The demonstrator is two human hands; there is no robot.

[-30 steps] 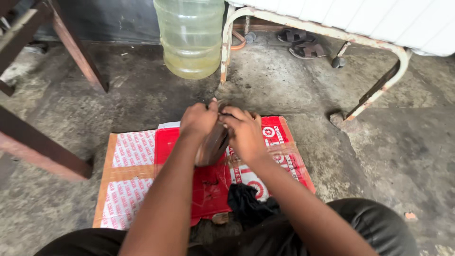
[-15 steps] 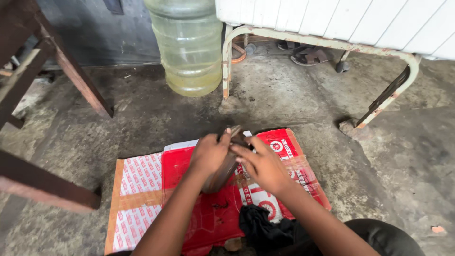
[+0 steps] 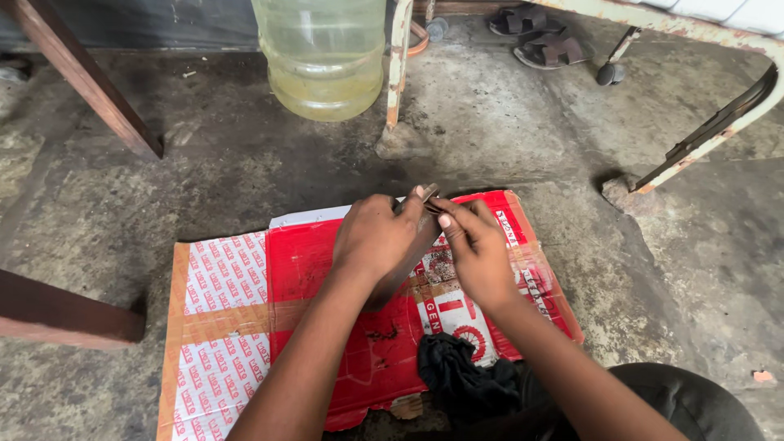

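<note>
Dark flat metal piece (image 3: 418,237) being held upright over the flattened red cardboard (image 3: 327,278), being gripped by the left hand (image 3: 374,238) with fingers curled around it, its top edge being pinched by the right hand (image 3: 478,249), black cloth (image 3: 457,376) lying nearby, plastic water jug (image 3: 325,53) standing beyond on the concrete floor (image 3: 122,196).

Looked like a rough backyard workshop: stained concrete floor (image 3: 204,180), flattened cardboard (image 3: 245,327) as mat, rusty metal frame (image 3: 702,139).

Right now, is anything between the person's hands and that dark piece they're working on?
Nothing visible. The left hand is wrapped around the dark piece and the right hand pinches its top end, above the flattened red cardboard.
</note>
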